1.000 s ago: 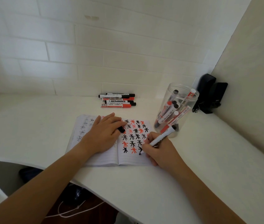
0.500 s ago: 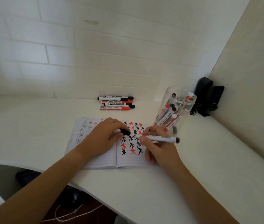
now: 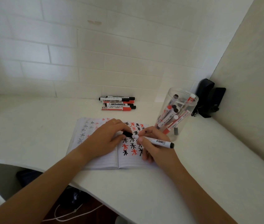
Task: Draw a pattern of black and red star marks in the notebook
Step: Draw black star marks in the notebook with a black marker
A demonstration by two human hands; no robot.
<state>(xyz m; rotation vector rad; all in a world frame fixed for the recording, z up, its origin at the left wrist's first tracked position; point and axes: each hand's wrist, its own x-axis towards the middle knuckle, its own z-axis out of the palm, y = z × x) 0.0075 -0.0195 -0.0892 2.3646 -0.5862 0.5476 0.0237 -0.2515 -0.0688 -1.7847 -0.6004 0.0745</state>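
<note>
From the head camera we see the notebook (image 3: 112, 159) lying open on the white desk (image 3: 192, 175), its right page part filled with rows of black and red stars (image 3: 132, 145). Our left hand (image 3: 105, 139) rests on the pages and pinches a black cap (image 3: 127, 134); our right hand (image 3: 154, 149) grips the black marker (image 3: 157, 141) by its barrel, tip pointed at the cap, so we judge the pen is about to be capped. The marker looks light, stiff and smooth, so we would hold it near the tip end for control. The thin pages will likely shift or curl unless pinned flat. Spare markers (image 3: 117, 103) lie by the wall, more stand in a clear jar (image 3: 176, 113).
</note>
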